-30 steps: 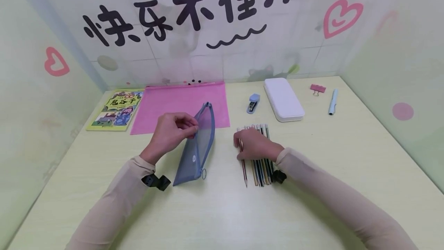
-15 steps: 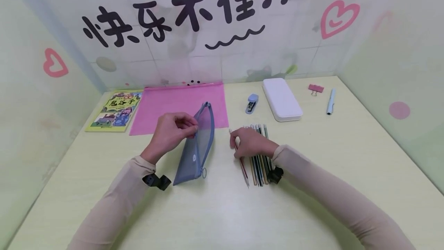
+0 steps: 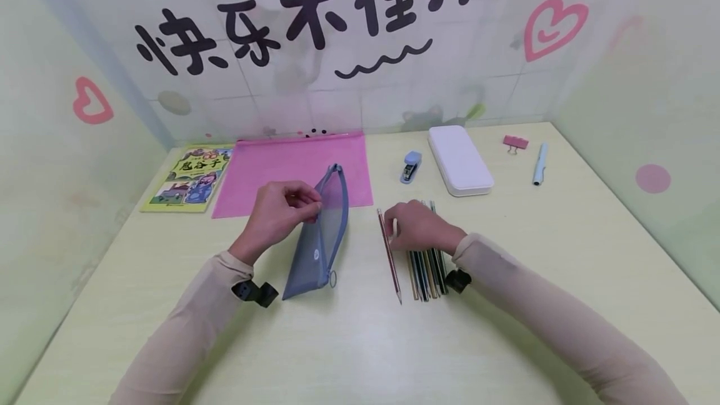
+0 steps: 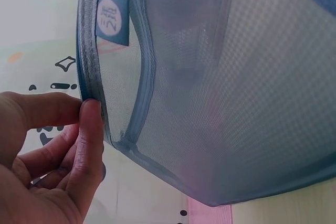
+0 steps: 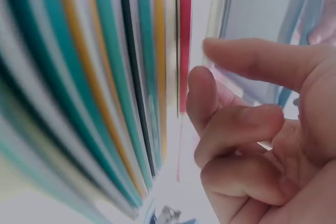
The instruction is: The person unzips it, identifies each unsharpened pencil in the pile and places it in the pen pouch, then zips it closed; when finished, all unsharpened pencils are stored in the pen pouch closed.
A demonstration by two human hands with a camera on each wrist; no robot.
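Note:
My left hand (image 3: 278, 214) pinches the top edge of a blue mesh zipper pouch (image 3: 306, 261) between thumb and index finger, its mouth standing apart. The left wrist view shows the pouch's zipper edge under the fingertips and its see-through mesh (image 4: 184, 93). My right hand (image 3: 420, 227) hovers over a row of pencils (image 3: 427, 274) on the table and hides their upper parts. Just left of that row lies a single red pencil (image 3: 393, 267), slightly slanted, beside the fingertips. In the right wrist view, thumb and index finger stand apart near the red pencil (image 5: 185, 40), the other fingers loosely curled.
Behind the pouch lies a pink zip folder (image 3: 292, 170), with a yellow book (image 3: 188, 180) to its left. Further right are a blue stapler (image 3: 411, 167), a white case (image 3: 460, 161), a pink binder clip (image 3: 515, 142) and a light blue pen (image 3: 540, 164). Walls enclose the table.
My right hand shifted left with the red pencil, then back right, leaving the pencil slightly apart from the row. The left hand and pouch stayed nearly still.

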